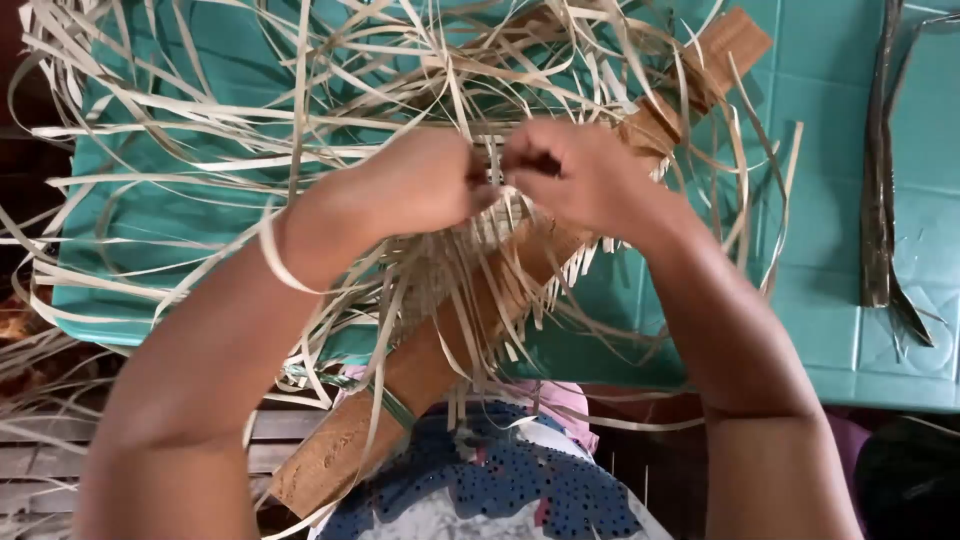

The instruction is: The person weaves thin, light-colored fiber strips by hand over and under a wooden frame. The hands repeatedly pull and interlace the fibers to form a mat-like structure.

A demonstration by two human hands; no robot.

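Fingers of left hand (425, 185) and right hand (575, 175) curled, pinching pale strips (492, 160); fingertips hidden, wooden board (440, 355) partly buried.

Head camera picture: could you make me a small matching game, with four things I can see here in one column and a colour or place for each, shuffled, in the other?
Things:
1. Table
2. Wooden board
3. Dark leaf strips
4. Thin strips

Descriptions:
A. Pale straw colour, spread loosely in all directions
B. Teal green, underneath everything
C. Brown, running diagonally under both hands
D. Lying alone at the far right, away from the hands

Pairs: 1-B, 2-C, 3-D, 4-A

The left hand and right hand meet at the woven middle, pinching thin strips.
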